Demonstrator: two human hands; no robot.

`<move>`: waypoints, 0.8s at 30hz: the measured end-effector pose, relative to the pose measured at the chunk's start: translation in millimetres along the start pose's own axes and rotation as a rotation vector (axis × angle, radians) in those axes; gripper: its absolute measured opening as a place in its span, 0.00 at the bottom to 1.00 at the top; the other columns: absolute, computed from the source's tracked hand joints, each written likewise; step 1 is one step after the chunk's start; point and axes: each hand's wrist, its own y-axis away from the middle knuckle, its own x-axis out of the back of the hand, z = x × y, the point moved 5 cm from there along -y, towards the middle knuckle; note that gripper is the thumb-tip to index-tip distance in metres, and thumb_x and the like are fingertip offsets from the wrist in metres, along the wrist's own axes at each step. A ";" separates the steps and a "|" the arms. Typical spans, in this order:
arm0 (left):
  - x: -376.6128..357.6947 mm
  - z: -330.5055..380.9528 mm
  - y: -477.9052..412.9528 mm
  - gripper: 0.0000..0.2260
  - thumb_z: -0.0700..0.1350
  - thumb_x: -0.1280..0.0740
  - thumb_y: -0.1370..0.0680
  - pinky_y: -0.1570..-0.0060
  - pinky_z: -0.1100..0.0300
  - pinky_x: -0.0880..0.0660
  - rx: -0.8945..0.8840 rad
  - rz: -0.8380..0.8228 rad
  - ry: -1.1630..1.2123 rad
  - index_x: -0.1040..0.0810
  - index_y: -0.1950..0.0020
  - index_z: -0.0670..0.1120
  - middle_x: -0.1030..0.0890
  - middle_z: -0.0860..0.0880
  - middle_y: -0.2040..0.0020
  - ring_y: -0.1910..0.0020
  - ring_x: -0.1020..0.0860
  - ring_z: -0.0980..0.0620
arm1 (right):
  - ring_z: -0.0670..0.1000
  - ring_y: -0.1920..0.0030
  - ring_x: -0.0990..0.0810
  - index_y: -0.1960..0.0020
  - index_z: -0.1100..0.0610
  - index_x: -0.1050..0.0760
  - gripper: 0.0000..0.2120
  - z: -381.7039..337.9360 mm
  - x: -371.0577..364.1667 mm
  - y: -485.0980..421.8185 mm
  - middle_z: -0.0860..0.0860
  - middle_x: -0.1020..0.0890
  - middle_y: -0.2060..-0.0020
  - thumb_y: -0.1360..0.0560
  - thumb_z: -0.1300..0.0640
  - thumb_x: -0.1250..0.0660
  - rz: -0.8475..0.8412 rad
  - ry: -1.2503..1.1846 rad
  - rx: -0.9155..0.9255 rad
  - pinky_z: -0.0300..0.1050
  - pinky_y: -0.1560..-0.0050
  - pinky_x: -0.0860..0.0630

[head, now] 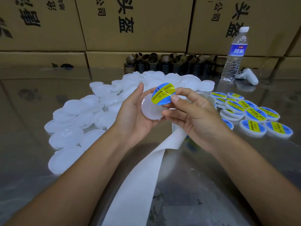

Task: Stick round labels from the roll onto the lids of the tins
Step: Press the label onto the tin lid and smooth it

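Both hands meet above the middle of the surface [228, 185]. The left hand [130, 111] cradles a blank white lid [149, 110], fingers curled round its rim. The right hand [195, 115] pinches the right edge of a blue-and-yellow round label [162, 93], which arches over the lid's far side. Bowed like that, the label could land off-centre or trap a crease, and a slack pinch might let it fold onto itself. Labelled lids [254, 113] lie right, blank lids [73, 115] left.

Blue-yellow label [163, 93] above white lid [150, 108]
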 end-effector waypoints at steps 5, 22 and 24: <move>3.3 -0.6 -2.1 0.20 0.55 0.46 0.20 0.58 0.57 0.20 -0.022 0.027 0.023 0.24 0.48 0.41 0.18 0.41 0.51 0.54 0.18 0.44 | 0.47 0.68 0.17 0.55 0.54 0.27 0.04 5.7 -4.0 1.1 0.50 0.16 0.66 0.26 0.62 0.35 -0.038 0.084 -0.038 0.37 0.60 0.20; 7.3 -0.6 -4.8 0.19 0.56 0.45 0.20 0.56 0.55 0.19 -0.044 0.076 0.022 0.23 0.48 0.42 0.15 0.45 0.52 0.56 0.16 0.48 | 0.50 0.66 0.16 0.56 0.56 0.27 0.04 9.4 -2.8 2.7 0.55 0.15 0.65 0.25 0.63 0.33 0.045 0.186 -0.140 0.38 0.59 0.19; 7.6 -1.2 -4.9 0.19 0.55 0.44 0.20 0.56 0.54 0.19 -0.043 0.076 0.018 0.23 0.48 0.42 0.15 0.45 0.52 0.56 0.16 0.48 | 0.50 0.66 0.15 0.56 0.56 0.27 0.04 9.7 -2.4 2.5 0.55 0.15 0.64 0.25 0.62 0.32 0.054 0.190 -0.141 0.38 0.59 0.19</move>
